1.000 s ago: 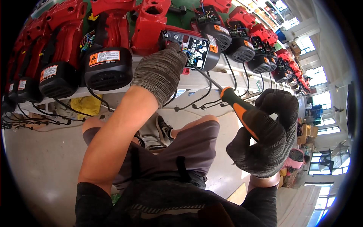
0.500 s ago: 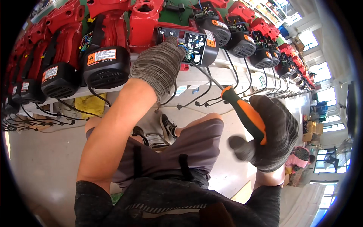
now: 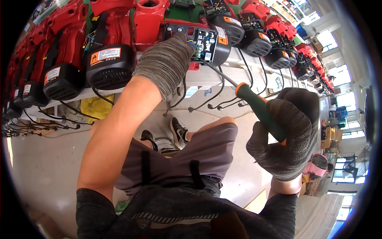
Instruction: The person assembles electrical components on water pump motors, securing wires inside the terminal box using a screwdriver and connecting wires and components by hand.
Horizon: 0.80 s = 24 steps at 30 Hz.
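Note:
My right hand (image 3: 292, 135), in a dark knit glove, is wrapped round the green-and-orange handle of a screwdriver (image 3: 254, 104). Its long metal shaft slants up and left, with the tip at the near edge of an open wiring box (image 3: 206, 44). White components and coloured wires show inside that box, which sits on a red-and-black motor unit (image 3: 222, 53). My gloved left hand (image 3: 165, 63) rests at the left part of the box, beside two silver screws. Its fingers are bent down to the wires, and what they pinch is hidden.
More red-and-black motor units (image 3: 109, 65) line the bench on both sides, several with open wiring boxes. Black power cords (image 3: 217, 95) hang off the front edge. A yellow cloth or bag (image 3: 95, 106) lies below. Another person (image 3: 316, 165) is far right.
My right hand has turned the screwdriver, so its handle shows more green than orange. The thumb, apart and blurred before, now lies against the handle. The left hand stays at the box.

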Tool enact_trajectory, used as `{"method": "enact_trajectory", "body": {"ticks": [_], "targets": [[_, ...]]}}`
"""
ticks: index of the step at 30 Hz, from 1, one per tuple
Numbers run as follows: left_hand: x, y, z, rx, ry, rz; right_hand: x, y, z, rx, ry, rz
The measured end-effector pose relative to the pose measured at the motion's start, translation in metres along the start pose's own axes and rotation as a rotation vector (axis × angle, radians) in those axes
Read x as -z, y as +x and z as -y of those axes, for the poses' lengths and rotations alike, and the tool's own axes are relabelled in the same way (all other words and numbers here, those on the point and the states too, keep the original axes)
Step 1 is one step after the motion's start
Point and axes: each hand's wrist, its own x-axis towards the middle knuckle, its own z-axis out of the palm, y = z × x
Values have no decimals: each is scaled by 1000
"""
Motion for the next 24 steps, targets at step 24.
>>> {"method": "enact_trajectory", "body": {"ticks": [24], "targets": [[-5, -4, -4, 40, -101, -172, 2, -6, 14, -108, -50, 71]]}}
